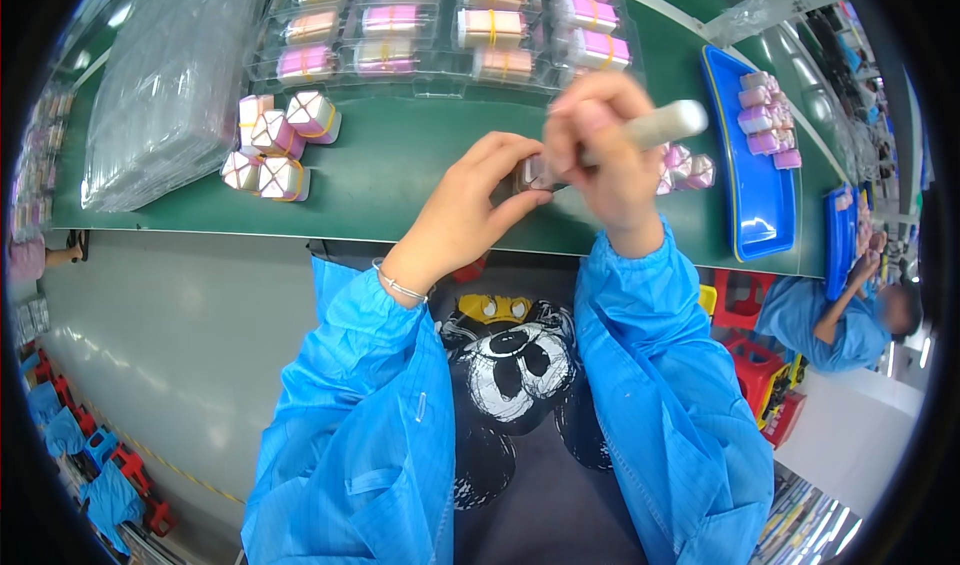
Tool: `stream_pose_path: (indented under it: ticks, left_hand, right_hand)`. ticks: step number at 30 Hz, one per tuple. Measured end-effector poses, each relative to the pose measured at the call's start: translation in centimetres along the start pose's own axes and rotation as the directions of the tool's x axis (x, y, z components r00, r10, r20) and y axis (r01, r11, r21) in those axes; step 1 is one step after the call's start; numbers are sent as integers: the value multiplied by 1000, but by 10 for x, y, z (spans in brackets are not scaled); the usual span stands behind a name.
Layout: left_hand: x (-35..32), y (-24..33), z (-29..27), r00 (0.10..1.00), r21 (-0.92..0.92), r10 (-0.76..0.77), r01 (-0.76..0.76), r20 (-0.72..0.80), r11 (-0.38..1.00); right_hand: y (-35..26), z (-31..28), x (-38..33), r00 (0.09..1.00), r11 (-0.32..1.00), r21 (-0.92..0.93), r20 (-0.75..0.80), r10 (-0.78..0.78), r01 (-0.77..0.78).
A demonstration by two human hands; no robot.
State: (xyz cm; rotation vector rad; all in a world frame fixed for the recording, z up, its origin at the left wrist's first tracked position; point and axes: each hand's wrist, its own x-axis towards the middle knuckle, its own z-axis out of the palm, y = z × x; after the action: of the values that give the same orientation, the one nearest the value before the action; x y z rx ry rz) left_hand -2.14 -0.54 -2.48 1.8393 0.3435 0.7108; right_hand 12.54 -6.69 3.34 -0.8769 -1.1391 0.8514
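Off-white, round-ended tool handle (670,123) is gripped in the right hand (603,150); a small block (533,174), probably light and stiff, is pinched by the left hand (465,203), best held by its sides.

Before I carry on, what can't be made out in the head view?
In the head view:
Small pale block: mostly covered by left hand and right hand.
Pale cylindrical tool: blurred; its inner end is hidden by the right hand.
Clear plastic trays: far rows cut off by the top edge.
Distant blue-clothed co-worker: too small for hand details.
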Motion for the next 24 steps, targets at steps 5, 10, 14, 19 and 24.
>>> stream_pose_path:
  ticks: [5,10,14,19,24]
  left_hand:
    - [0,-1,2,1000,17,14,-15,18,1000]
    - [-1,3,1,997,7,-76,76,26,997]
    - [-5,-6,1,991,-259,-122,131,48,957]
    - [-2,-9,-14,959,-550,-264,273,98,789]
    - [-2,-10,-14,918,-622,-394,338,51,706]
  right_hand:
    - [-17,-12,-2,983,959,245,-149,-104,139]
    - [-7,-12,-8,988,986,118,-115,-104,117]
    - [-22,-9,-12,936,999,39,-350,-19,35]
    - [-27,-12,-23,841,810,-237,-231,489,-536]
    - [-13,10,-29,845,801,-275,-113,523,-532]
